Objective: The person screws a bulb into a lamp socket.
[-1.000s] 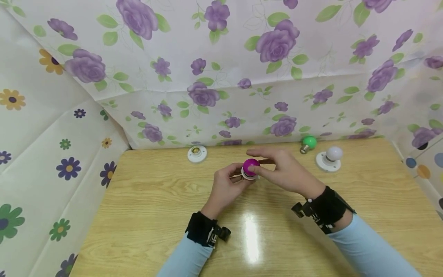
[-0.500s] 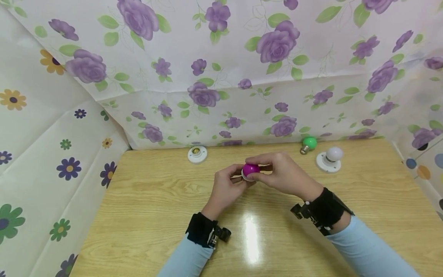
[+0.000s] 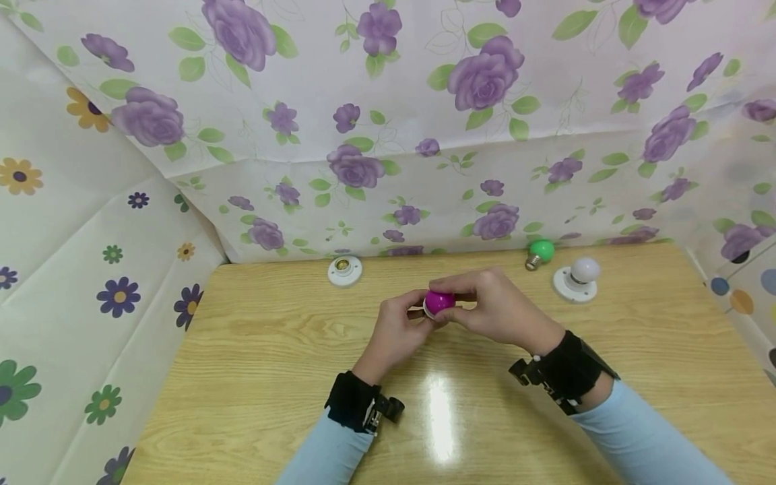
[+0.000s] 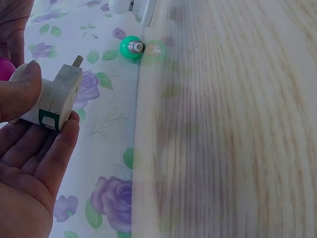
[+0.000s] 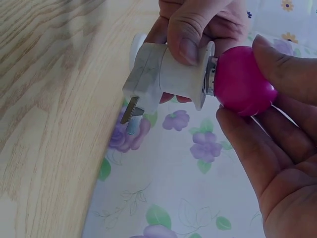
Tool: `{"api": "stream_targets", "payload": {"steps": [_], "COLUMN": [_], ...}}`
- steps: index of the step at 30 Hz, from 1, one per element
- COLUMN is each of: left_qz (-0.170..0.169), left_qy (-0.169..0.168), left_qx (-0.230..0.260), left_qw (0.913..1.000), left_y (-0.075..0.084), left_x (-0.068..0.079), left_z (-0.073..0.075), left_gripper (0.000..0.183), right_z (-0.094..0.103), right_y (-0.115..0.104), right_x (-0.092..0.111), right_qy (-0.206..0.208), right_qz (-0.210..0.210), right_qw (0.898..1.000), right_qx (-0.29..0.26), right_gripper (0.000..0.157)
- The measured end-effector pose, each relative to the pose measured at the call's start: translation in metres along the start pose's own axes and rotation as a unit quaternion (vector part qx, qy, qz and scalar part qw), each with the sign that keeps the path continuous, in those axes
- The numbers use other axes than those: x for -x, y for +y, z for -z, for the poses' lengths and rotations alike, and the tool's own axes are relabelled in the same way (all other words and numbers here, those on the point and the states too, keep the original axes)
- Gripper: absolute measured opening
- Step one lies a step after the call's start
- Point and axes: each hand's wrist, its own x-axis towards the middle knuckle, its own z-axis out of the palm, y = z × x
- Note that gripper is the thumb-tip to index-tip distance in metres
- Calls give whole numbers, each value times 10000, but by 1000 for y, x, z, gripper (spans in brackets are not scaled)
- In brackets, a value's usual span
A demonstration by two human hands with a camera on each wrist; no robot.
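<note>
Head view: big table [image 3: 261, 391] is filling the lower frame; mid-frame, L hand [image 3: 397, 330] is gripping the white socket [image 5: 174, 82] and R hand [image 3: 500, 313] is pinching the pink bulb [image 3: 438, 301] w/ bent fingers at the socket's mouth. Crooked turning could jam it. Vs 1 sec ago, R fingers are hugging closer.

Passable: left front tabletop [image 3: 236, 384] | obstacles — magenta bulb [image 3: 439, 302], centre | green bulb [image 3: 543, 250], white bulb [image 3: 585, 269], right rear

Magenta bulb [image 5: 241, 82] sits tilted, seemingly part-screwed, in a white pronged socket [image 5: 174, 78].
</note>
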Motion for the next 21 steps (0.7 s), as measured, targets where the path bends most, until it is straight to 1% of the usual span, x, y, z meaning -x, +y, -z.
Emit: {"api": "stream_targets", "payload": {"steps": [4,8,12,16,21], "left_qz": [-7,-105,-231,-293,-430], "left_qy": [-16,121,332,598,828], "left_qx": [-12,-76,-182,-275,-378], "left_qw": [10000,9998,9990,9974,9949], "left_y": [-1,-3,-5,-6,-7], "left_x": [0,1,2,1,-1], "left_z": [0,-2,-5,-6,-6], "left_gripper": [29,29,29,30,29], "right_z": [-2,-6,-11,-19,-25], "right_y": [2,2,0,-3,-4], "right_x": [0,0,0,-1,-3], "right_qy": [59,281,688,1127,1525], "right_qz": [93,158,77,88,47], "right_qw": [9999,9994,9972,9924,9864], "right_qx": [82,106,296,494,609], "right_gripper": [40,38,36,35,33]}}
